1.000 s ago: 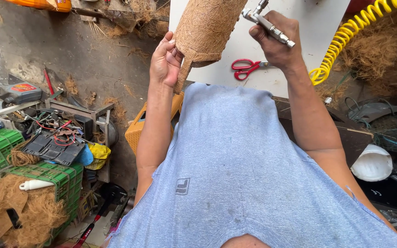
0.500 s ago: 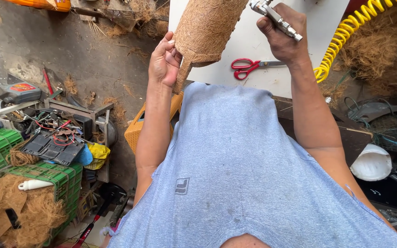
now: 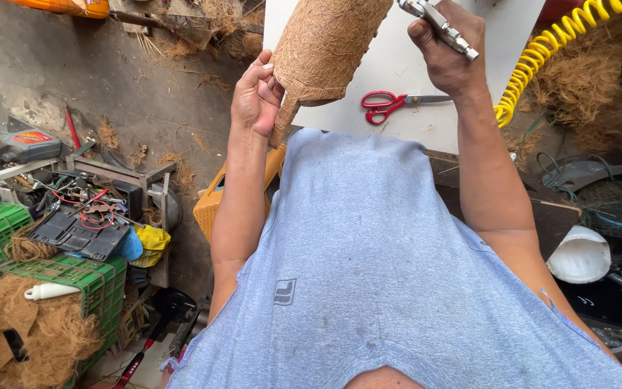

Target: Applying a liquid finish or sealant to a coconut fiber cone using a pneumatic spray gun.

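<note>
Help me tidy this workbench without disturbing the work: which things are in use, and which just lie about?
In use:
- left hand gripping the brown coir-fibre roll
- right hand holding the silver metal air tool

Lying about:
- red-handled scissors on the white tabletop
- yellow coiled hose
- green plastic crates
- white plastic bowl

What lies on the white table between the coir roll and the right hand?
Red scissors lie on the white table, below the gap between the coir roll and the right hand, in the head view.

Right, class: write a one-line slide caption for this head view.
Left hand grips a coir roll; right hand holds a metal tool above red scissors.
</note>
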